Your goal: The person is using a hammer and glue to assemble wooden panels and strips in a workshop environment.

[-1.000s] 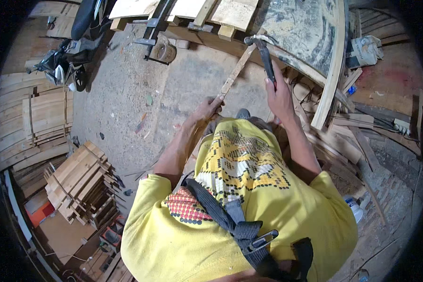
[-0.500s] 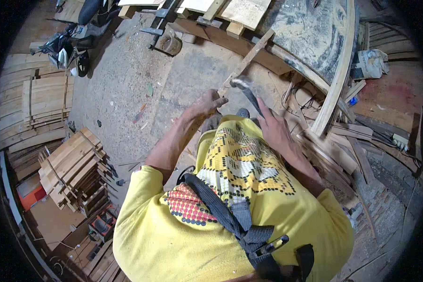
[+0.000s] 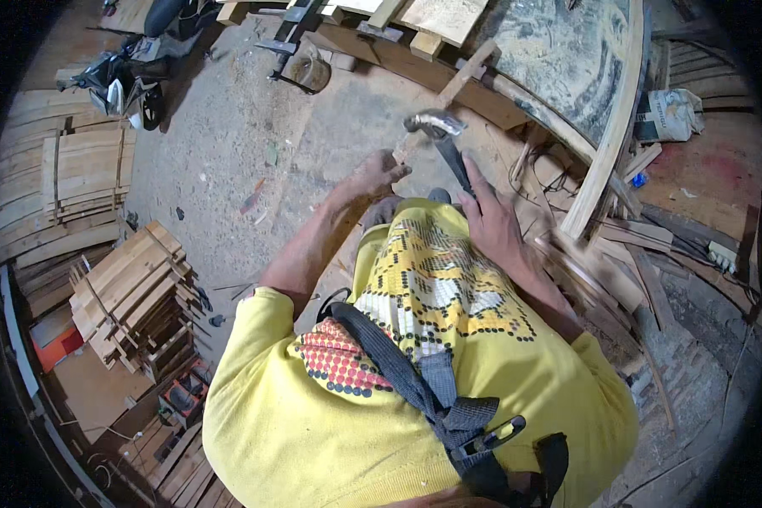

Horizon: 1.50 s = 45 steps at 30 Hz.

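Note:
My right hand (image 3: 493,222) is wrapped around the dark handle of a claw hammer (image 3: 454,162). The shiny metal head is up over a narrow wooden strip (image 3: 468,73) and hides part of it. That strip slants from my left hand (image 3: 376,176) toward the workbench edge, where its far end lies against or over the edge; I cannot tell which. My left hand grips its near end, fingers curled around it. Whether a nail stands in the wood is too small to see.
A dusty workbench (image 3: 550,68) with boards and a clamp (image 3: 289,38) lies ahead, a bucket (image 3: 311,73) beside it. Stacked boards (image 3: 131,292) stand at left, a motorbike (image 3: 123,89) at far left. Wood offcuts (image 3: 610,284) and a white bag (image 3: 673,116) are at right.
The hammer head has risen from near the strip and turned, and my right hand has shifted slightly. My left hand stays on the strip in nearly the same place.

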{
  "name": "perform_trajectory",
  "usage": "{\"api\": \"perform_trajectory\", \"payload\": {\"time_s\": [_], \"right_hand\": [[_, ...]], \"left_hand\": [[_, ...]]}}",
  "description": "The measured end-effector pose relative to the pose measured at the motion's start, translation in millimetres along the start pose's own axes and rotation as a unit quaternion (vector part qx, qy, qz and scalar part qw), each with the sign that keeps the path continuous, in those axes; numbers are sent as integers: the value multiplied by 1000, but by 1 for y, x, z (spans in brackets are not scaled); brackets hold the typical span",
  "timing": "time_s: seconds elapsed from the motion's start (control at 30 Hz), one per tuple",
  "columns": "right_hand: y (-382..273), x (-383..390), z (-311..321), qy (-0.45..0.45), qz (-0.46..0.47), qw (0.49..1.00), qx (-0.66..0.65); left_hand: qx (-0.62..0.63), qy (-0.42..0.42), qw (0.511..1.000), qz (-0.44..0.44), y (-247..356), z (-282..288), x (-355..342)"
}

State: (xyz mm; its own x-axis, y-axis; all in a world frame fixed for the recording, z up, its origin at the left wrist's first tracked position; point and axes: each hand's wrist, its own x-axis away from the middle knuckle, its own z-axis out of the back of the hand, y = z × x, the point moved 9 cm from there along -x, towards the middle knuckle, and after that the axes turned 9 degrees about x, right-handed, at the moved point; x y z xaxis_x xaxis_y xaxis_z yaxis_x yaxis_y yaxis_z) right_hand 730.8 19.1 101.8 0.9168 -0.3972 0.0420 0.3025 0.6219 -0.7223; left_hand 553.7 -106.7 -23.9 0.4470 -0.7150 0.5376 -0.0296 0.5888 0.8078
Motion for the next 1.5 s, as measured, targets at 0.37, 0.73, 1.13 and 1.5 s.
{"api": "perform_trajectory", "payload": {"time_s": [0.37,0.73,1.13,1.5], "right_hand": [[1,-5,59,206,54,976,-52],[-53,-24,67,139,41,988,-53],[-61,-36,52,115,53,992,-27],[-57,-62,25,77,30,994,-74]], "left_hand": [[352,196,867,-292,121,109,8],[696,127,681,-186,82,99,-29],[656,147,674,-306,106,123,-2],[635,178,684,-312,119,137,22]]}}
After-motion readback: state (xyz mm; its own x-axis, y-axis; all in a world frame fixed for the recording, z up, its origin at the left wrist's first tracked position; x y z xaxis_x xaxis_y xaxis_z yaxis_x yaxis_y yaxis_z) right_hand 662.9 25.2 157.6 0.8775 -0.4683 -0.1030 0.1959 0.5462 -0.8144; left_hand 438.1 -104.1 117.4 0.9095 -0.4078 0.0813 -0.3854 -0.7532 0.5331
